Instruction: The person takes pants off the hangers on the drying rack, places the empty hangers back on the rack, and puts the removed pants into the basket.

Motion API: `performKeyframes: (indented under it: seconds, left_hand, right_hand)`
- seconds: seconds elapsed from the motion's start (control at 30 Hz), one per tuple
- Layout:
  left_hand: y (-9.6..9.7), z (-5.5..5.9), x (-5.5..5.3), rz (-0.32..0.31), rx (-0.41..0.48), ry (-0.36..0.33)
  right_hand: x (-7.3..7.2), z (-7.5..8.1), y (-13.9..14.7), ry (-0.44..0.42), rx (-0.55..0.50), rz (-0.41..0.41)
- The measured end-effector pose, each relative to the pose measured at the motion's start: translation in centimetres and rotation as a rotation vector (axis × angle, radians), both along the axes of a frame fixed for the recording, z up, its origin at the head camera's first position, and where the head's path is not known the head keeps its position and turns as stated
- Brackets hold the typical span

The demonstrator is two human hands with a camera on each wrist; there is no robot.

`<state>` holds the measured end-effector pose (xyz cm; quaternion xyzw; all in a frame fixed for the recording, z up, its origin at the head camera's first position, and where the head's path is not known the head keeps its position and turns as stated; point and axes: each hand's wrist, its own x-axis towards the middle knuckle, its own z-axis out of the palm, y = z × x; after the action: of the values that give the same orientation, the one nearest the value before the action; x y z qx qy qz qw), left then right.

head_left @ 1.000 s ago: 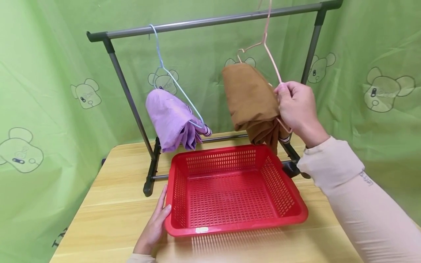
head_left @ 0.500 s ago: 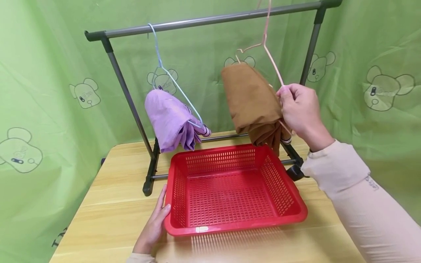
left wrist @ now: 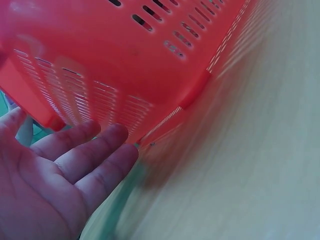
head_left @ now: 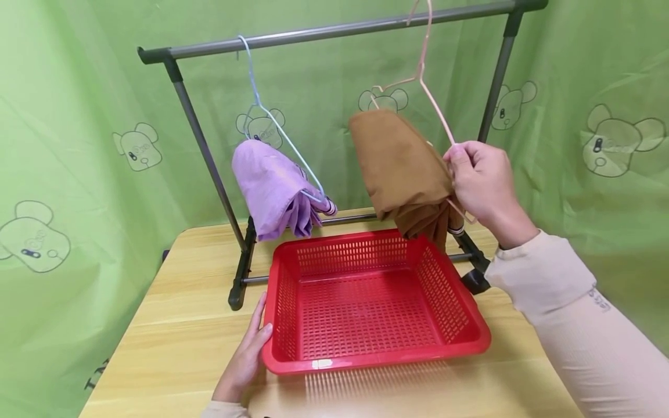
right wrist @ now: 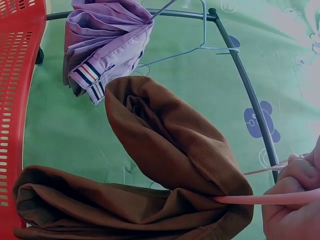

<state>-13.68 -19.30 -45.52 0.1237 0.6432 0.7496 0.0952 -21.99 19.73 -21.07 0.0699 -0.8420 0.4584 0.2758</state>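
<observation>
In the head view my right hand point(head_left: 483, 183) pinches the side of a pink wire hanger point(head_left: 436, 107) between thumb and fingers. A brown garment point(head_left: 399, 159) is folded over that hanger, its striped edge low by my wrist. The hanger's hook overlaps the rack bar at the top edge. My left hand point(head_left: 243, 360) rests against the left side of a red plastic basket point(head_left: 376, 364), thumb near the rim. From the left wrist, its fingers point(left wrist: 95, 175) look extended along the slotted basket wall point(left wrist: 115, 60). The basket has nothing in it.
A lilac garment point(head_left: 272, 186) with a striped edge hangs on a light blue hanger point(head_left: 292, 145) at the rack's left. The grey metal rack point(head_left: 334, 36) stands on a wood-patterned table point(head_left: 172, 331), behind the basket. Green printed cloth point(head_left: 63, 116) surrounds the table.
My right hand has moved down and slightly right with the pink hanger, and the brown garment has dropped a little. The hook's tip now shows against the bar. My left hand stays put.
</observation>
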Motion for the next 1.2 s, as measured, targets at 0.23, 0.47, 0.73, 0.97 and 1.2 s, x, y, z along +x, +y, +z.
performKeyframes:
  seconds: [0.23, 0.47, 0.73, 0.97, 1.2]
  left_hand:
    - [0.2, -0.2, 0.0, 0.019, 0.004, -0.010]
    - [0.2, 0.0, -0.1, 0.020, 0.012, -0.029]
    - [-0.2, 2.3, -0.4, 0.157, -0.241, 0.063]
    - [-0.4, 5.8, -1.1, 0.249, -0.434, 0.192]
    - [0.6, 8.9, -1.1, 0.205, -0.344, 0.184]
  right_hand:
    - [0.0, -0.4, 0.3, 0.009, 0.003, 0.016]
    - [0.1, -0.7, 0.6, -0.014, 0.018, 0.020]
    - [0.1, -1.1, 1.0, 0.003, 0.020, 0.029]
    - [0.4, -1.3, 1.3, 0.003, 0.011, 0.035]
    - [0.6, -1.5, 1.5, 0.012, 0.029, 0.024]
